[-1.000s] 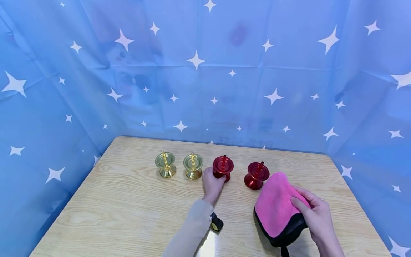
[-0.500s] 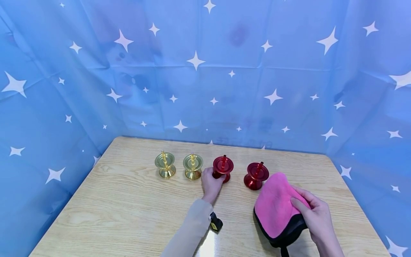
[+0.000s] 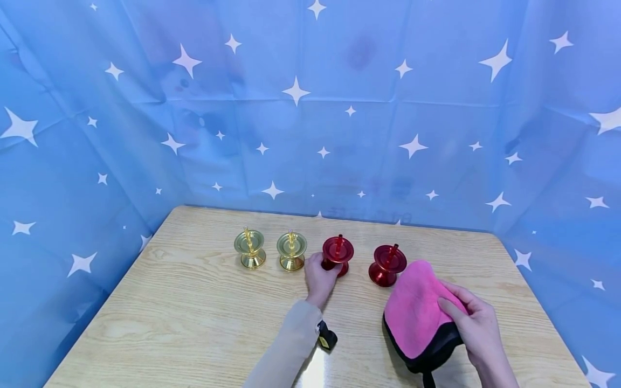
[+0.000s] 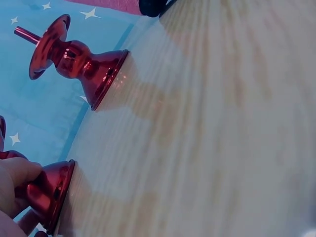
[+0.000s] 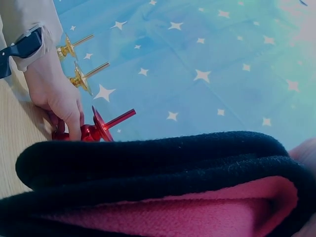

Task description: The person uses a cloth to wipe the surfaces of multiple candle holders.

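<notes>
My left hand (image 3: 320,280) grips the lower part of a red metal candle holder (image 3: 338,250), which stands upright on the table. In the left wrist view, thumb and fingers wrap its flared base (image 4: 52,192). A second red candle holder (image 3: 390,262) stands to its right, untouched. My right hand (image 3: 477,323) pinches the edge of a pink fleece piece with black trim (image 3: 414,310), thumb on top, near that second holder. The right wrist view shows its thick black edge (image 5: 148,163) folded over a pink inside; most of the right hand is hidden there.
Two gold candle holders (image 3: 249,248) stand in the same row, left of my left hand. The wooden table (image 3: 184,312) ends at a blue star-printed curtain (image 3: 310,134) behind and at the sides. A black strap device (image 3: 327,337) sits on my left wrist.
</notes>
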The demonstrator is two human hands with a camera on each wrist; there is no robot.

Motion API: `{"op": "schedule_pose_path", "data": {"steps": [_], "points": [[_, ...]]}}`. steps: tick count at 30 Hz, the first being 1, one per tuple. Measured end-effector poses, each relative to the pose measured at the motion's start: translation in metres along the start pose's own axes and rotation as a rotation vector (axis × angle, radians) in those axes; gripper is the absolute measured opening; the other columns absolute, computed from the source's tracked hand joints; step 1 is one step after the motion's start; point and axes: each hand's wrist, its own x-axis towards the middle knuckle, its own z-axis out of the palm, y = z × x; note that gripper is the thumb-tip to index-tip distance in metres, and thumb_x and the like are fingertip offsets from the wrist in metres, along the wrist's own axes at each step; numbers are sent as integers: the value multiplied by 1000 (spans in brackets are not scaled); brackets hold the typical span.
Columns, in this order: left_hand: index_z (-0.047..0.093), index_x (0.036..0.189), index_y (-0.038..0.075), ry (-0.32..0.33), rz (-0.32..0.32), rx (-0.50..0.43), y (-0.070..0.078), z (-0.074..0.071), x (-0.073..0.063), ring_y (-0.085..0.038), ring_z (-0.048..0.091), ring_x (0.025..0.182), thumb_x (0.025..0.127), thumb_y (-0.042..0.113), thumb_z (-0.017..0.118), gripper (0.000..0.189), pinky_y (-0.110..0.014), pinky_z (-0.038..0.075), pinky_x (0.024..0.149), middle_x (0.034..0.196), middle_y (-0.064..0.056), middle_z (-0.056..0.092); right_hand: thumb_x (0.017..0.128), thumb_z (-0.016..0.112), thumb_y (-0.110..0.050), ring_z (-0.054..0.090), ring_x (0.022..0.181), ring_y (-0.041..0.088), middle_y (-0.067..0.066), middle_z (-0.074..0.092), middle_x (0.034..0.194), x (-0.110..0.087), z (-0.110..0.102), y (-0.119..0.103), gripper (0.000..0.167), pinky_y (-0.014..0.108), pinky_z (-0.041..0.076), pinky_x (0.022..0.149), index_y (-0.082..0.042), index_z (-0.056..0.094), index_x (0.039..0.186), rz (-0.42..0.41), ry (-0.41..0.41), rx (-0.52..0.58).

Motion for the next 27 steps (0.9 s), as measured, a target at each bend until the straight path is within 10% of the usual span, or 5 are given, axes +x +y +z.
{"op": "schedule_pose_path", "data": {"steps": [27], "points": [[67, 91, 6, -100, -63, -216, 14, -19, -8, -20, 60, 87, 69, 6, 79, 25, -34, 49, 79, 87, -3, 67, 86, 62, 3, 61, 75, 1, -12, 68, 90, -2, 6, -9, 29, 17, 50, 60, -21, 74, 97, 0, -15, 253]]}}
